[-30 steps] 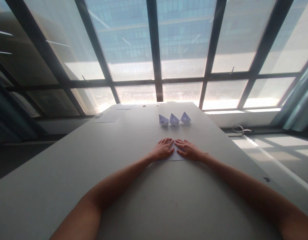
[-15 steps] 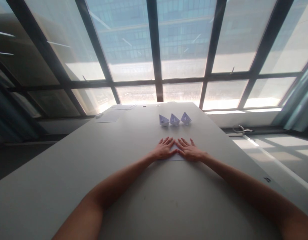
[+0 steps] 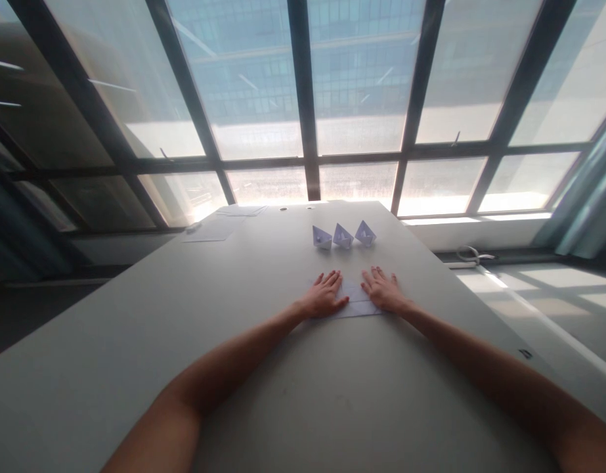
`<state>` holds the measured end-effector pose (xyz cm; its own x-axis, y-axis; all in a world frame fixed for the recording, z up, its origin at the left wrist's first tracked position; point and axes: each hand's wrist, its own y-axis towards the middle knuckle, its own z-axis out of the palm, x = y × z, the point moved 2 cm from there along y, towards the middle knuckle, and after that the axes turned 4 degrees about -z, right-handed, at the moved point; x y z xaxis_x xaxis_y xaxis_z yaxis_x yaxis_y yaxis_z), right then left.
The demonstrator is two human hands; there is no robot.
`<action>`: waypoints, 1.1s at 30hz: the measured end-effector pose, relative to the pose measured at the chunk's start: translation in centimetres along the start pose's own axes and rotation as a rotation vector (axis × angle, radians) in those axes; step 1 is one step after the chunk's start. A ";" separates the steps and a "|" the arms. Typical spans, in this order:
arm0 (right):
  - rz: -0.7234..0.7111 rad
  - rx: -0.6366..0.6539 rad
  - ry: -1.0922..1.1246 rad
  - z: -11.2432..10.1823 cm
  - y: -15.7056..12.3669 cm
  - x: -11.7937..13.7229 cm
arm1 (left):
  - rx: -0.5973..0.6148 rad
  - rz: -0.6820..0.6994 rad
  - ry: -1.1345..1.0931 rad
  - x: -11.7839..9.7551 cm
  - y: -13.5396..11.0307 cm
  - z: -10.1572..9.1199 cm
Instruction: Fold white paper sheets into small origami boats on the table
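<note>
In the head view, a folded sheet of white paper [image 3: 356,309] is seen lying flat on a broad, pale grey-white bench [image 3: 243,282], directly in front of the person. It is partly covered by two bare hands, and a straight line, apparently a fold, is shown running across it above its near edge.

The left hand [image 3: 325,293] is laid palm down over the left part of the paper, and the right hand [image 3: 383,290] is laid in the same way over the right part, with a strip of paper exposed between them. In both, the grip is spread out flat: the fingers are extended and somewhat fanned, and nothing is grasped. The hands seem to be placed so that the paper is pressed evenly from both sides and its folds are held down.

Beyond the hands, three small white folded-paper boats [image 3: 343,236] are stood in a row, probably set there so that the working area is left free. Thin, flat white paper sheets [image 3: 213,230] are laid at the far left of the bench, well apart from the hands, perhaps as spare stock.
</note>
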<state>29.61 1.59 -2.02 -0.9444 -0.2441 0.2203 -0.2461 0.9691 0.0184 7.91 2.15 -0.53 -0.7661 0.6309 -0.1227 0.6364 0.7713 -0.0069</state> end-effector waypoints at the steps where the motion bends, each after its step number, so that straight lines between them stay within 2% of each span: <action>1: -0.022 -0.007 0.000 0.0 0.1 0.0 | 0.012 0.057 -0.006 -0.2 -0.1 -0.1; 3: -0.064 -0.025 -0.001 -0.2 0.2 0.0 | 0.049 0.185 -0.025 -0.5 -0.4 -0.2; 5: -0.101 -0.069 -0.014 -0.3 0.4 0.0 | 0.071 0.254 -0.037 -0.8 -0.6 -0.3; 9: -0.182 -0.239 -0.046 -0.7 0.5 0.6 | 0.047 0.184 -0.035 -0.7 -0.6 0.1; 11: -0.227 -0.269 0.008 -0.6 0.2 1.5 | 0.027 0.130 -0.030 -0.5 -0.3 0.4; 14: -0.332 -0.178 0.118 0.1 -0.3 3.1 | -0.003 0.055 -0.025 0.1 0.1 0.8; 17: -0.400 -0.063 0.126 0.6 -0.7 4.1 | -0.018 0.010 -0.022 0.8 0.3 1.0; 26: -0.252 0.045 0.029 0.5 -1.1 3.8 | -0.007 0.009 -0.017 0.7 0.0 0.7; 33: -0.065 0.077 -0.019 0.5 -2.2 3.6 | 0.003 -0.025 -0.010 0.8 -0.1 0.4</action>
<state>26.63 -1.46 -1.76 -0.9296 -0.3081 0.2024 -0.3227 0.9455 -0.0427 7.31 2.53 -1.04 -0.7807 0.6107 -0.1323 0.6175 0.7865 -0.0134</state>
